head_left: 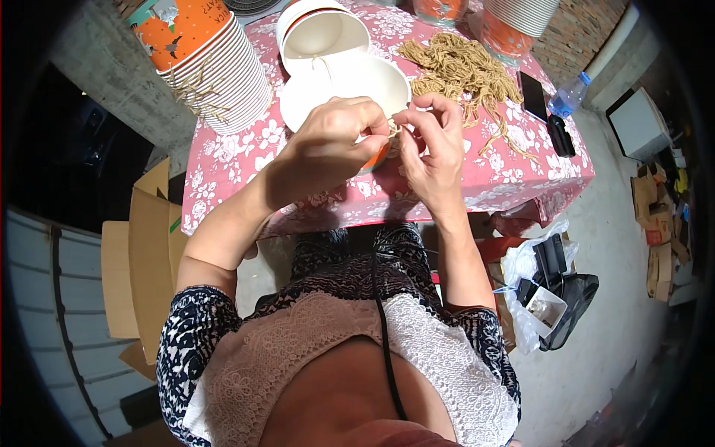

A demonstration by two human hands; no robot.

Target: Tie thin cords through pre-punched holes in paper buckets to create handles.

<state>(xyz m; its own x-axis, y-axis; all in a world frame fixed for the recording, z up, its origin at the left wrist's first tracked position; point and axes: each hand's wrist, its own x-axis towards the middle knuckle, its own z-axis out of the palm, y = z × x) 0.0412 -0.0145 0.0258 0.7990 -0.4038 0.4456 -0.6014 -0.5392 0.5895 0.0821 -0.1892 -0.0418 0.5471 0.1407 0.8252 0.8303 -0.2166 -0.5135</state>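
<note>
Above the near part of the table, both my hands meet at the rim of a paper bucket (pixel 383 82), white inside and orange outside, tipped so that its opening faces up and away. Thumb and fingers of my left hand (pixel 335 138) are closed in a pinch on a thin tan cord (pixel 394 130) at the rim. My right hand (pixel 435 145) has its fingertips bent around the same piece of cord from the right. My fingers partly cover the cord's end and the bucket's side. A loop of cord (pixel 322 65) shows at the bucket's far side.
Behind lies another white-lined bucket (pixel 324 37). A tall stack of nested buckets (pixel 223 78), with cords draped on it, stands left. Right are a heap of tan cords (pixel 465 71), a phone (pixel 532 95), a black case (pixel 560 135) and a water bottle (pixel 570 95). Cardboard boxes (pixel 153 261) flank the table.
</note>
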